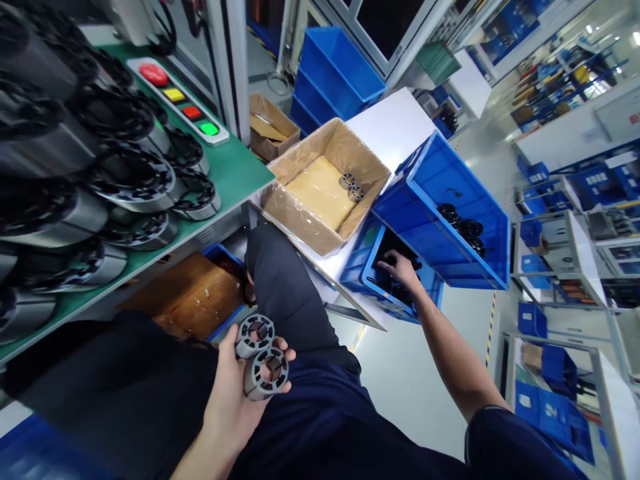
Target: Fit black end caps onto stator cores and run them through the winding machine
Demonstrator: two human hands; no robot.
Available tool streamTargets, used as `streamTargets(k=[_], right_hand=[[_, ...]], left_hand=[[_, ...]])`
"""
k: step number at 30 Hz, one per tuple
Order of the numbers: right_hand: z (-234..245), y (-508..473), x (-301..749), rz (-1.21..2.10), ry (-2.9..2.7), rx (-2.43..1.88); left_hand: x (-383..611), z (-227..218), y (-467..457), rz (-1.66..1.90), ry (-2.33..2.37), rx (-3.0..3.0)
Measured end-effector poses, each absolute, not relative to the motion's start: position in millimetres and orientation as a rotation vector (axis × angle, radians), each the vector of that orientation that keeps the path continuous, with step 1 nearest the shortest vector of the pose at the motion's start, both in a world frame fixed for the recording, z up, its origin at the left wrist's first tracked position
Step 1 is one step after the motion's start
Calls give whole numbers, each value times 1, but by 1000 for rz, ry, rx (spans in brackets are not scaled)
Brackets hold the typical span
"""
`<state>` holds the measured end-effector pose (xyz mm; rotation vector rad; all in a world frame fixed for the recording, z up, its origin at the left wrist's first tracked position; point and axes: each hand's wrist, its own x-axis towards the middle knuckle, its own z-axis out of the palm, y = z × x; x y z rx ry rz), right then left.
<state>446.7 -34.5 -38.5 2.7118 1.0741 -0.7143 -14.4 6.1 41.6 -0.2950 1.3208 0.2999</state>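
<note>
Two slotted metal stator cores, one (249,347) above the other (255,387), lie side by side in my left hand (235,400). Its fingers wrap round behind them, and the slotted ring faces show upward. On the right, my right hand (401,269) reaches into the lower blue bin (357,267), its thumb and forefinger apart over dark parts (400,293). Shadow hides the other fingertips, and nothing held shows there.
Stacked stator cores (135,177) crowd the green bench (240,170) beside a button panel (180,100). A plastic-lined carton (300,227) holds cardboard and two small cores (356,193). A tilted blue crate (450,173) with black parts stands above the lower bin.
</note>
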Motion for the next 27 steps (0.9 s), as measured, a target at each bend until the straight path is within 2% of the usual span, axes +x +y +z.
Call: streamTargets(k=[8, 12, 14, 19, 23, 27], right_hand=[[1, -54, 433, -485, 1237, 3026], [36, -41, 378, -446, 1442, 3134], [48, -26, 328, -520, 1715, 3121], [61, 8, 185, -873, 2698, 2532], [69, 4, 137, -1210, 2927, 2168], [73, 1, 135, -1259, 3124, 1865]], left_hand=[[-38, 28, -16, 443, 1077, -75], [-41, 28, -18, 656, 1013, 156], [-35, 29, -19, 750, 925, 273], [-19, 35, -27, 998, 958, 413], [-27, 43, -27, 1209, 1127, 511], [-44, 49, -26, 1247, 1140, 507]])
